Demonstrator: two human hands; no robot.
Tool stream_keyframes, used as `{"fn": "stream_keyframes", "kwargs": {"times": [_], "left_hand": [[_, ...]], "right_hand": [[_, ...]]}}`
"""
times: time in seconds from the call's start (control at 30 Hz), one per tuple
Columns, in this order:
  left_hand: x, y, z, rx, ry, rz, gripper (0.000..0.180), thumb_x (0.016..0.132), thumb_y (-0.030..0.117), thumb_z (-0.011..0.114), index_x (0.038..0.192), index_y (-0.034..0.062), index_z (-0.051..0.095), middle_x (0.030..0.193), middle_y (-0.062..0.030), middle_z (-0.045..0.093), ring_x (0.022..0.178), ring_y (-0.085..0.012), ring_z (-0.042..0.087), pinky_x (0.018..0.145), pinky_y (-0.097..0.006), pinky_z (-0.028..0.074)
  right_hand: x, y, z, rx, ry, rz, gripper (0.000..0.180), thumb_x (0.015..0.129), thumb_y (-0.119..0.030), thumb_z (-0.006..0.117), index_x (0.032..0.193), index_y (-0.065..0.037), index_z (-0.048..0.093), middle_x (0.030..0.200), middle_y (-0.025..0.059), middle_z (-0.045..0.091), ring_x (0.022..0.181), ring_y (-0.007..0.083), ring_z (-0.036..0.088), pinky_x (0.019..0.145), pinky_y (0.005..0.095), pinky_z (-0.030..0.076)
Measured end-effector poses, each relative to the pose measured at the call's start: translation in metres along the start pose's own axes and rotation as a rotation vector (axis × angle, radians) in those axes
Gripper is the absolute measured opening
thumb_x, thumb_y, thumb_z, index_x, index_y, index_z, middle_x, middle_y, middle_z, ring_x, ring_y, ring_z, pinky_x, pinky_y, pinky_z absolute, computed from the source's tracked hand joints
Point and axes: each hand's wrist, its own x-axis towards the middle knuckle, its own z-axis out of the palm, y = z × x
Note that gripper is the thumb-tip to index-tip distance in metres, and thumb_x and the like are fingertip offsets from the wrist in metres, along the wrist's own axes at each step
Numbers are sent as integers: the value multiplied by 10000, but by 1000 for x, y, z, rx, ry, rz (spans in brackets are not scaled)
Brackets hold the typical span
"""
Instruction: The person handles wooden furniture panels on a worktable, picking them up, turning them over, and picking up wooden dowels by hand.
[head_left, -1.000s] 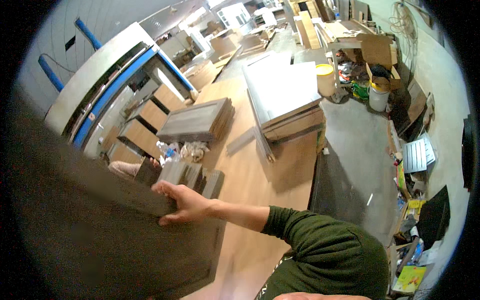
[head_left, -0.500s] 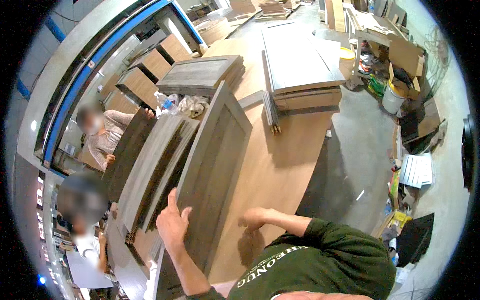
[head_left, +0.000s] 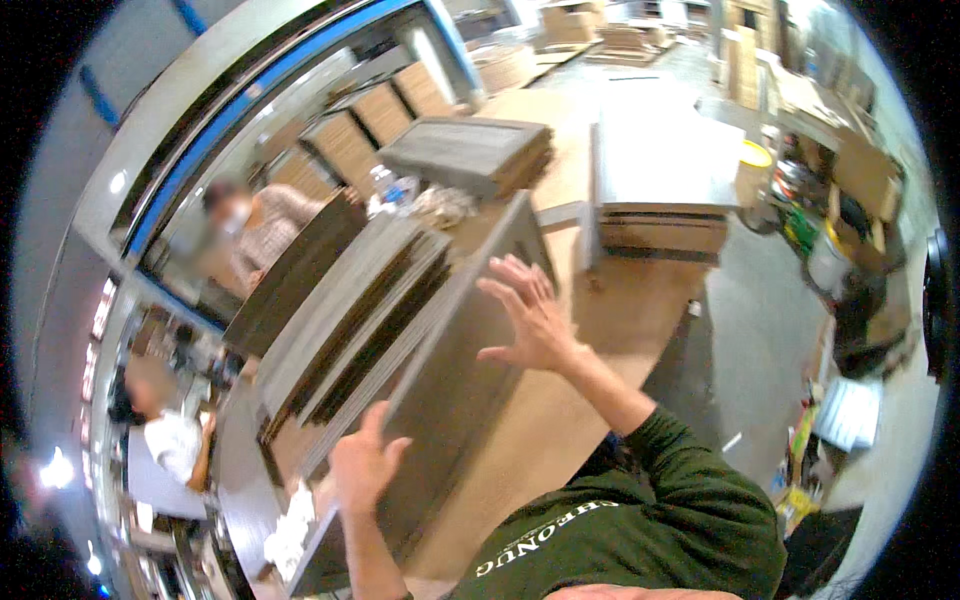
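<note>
A grey wood-grain cabinet door [head_left: 455, 430] with a recessed centre stands on its long edge, tilted, on the brown worktop [head_left: 520, 455]. My left hand [head_left: 368, 462] is at the near end of its upper edge, thumb and index finger apart. I cannot tell whether it touches the edge. Farther along, my right hand [head_left: 532, 318] spreads its fingers over the door's face near the top edge, and nothing is in it. Left of the door lies a stack of grey panels [head_left: 340, 300], with narrower strips beside it.
Beyond the stack a person [head_left: 270, 225] holds a dark panel [head_left: 295, 270]; another person [head_left: 175, 440] is at far left. A plastic bottle [head_left: 388, 185] and crumpled plastic lie near stacked doors [head_left: 465, 150]. A large panel stack [head_left: 665, 170] stands ahead, and white cloth [head_left: 290, 530] lies near left.
My right hand has risen from low over the worktop to the door's upper part, fingers now spread. My left hand stays near the door's edge. The whole view has shifted.
</note>
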Motion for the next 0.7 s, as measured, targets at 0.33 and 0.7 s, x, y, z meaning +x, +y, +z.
{"fn": "stream_keyframes", "kwargs": {"times": [0.33,0.7], "left_hand": [[-56,-31,2,6,41,-242,510,651,457,708,1027,147,561,703,-156,617,673,-340,602,628,-446,451],[-50,3,-126,41,348,-273,404,612,246,730,919,32,579,778,-120,593,702,-322,549,639,-392,414]], "right_hand": [[83,-10,29,-58,-558,-491,357,585,-315,740,800,-101,551,724,55,588,750,256,591,651,378,464],[209,-51,-70,134,41,-809,491,491,-344,779,814,-106,494,768,52,518,771,280,541,625,386,423]]}}
